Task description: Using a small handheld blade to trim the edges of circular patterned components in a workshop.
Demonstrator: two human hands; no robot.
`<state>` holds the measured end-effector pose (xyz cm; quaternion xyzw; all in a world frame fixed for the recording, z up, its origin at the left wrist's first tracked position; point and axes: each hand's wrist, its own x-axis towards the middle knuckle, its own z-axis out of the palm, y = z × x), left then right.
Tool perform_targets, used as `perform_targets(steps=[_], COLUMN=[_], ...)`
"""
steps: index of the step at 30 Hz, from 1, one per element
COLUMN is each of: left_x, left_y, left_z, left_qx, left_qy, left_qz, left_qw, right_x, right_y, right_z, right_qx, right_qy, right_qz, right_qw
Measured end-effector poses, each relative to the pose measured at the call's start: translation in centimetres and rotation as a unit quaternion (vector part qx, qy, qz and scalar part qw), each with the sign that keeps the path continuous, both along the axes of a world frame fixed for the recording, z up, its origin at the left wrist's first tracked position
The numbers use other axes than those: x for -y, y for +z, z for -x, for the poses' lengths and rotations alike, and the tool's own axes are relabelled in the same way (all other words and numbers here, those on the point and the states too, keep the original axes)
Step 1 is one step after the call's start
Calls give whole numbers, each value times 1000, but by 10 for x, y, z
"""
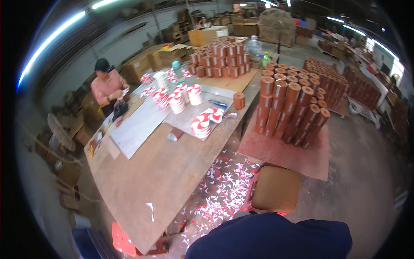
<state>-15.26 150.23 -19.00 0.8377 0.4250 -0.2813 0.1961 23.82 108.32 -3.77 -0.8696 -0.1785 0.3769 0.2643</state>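
Observation:
Neither of my hands shows; only my dark blue clothing [271,237] fills the lower edge. Before me stretches a long wooden table [146,177]. Stacks of red-and-white swirl discs [176,102] stand on grey boards there, and a nearer group of swirl discs [207,121] lies by the table's right edge. Beside these are a dark blue pen-like tool [217,104] and a single brown cylinder [238,100]. A small brown piece [175,134] rests closer to me, and a white paper sliver [149,210] lies near the table's front corner.
A brown-topped stool [276,189] stands close on my right, beyond scattered red and white scraps [224,185] on the floor. Tall brown cylinders [293,101] crowd a reddish board; more cylinders [222,58] are piled on the table's far end. A co-worker [108,86] is across the table.

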Motion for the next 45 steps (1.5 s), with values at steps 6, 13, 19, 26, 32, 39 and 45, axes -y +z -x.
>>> perform_targets(steps=[6,13,19,26,32,39,45], left_x=[-23,-15,-1,33,98,194,272], left_y=[93,145,128,112,115,99,45], left_z=[-177,-275,-305,-328,-344,-321,-278], left_qx=[123,217,231,210,209,192,170], left_qy=[132,139,227,428,560,652,673], left_qz=[146,222,252,204,185,183,202], left_qw=[973,940,912,855,780,710,691], right_x=[19,16,-10,-50,-84,-87,-18], right_y=[2,2,6,-3,-7,-31,-66], right_z=[9,-22,-124,-288,-388,-402,-382], right_qx=[-13,-23,-11,-3,6,-9,0], right_qy=[-82,-83,-28,79,140,199,256], right_qz=[66,96,117,116,90,75,70], right_qw=[994,992,993,990,986,977,964])
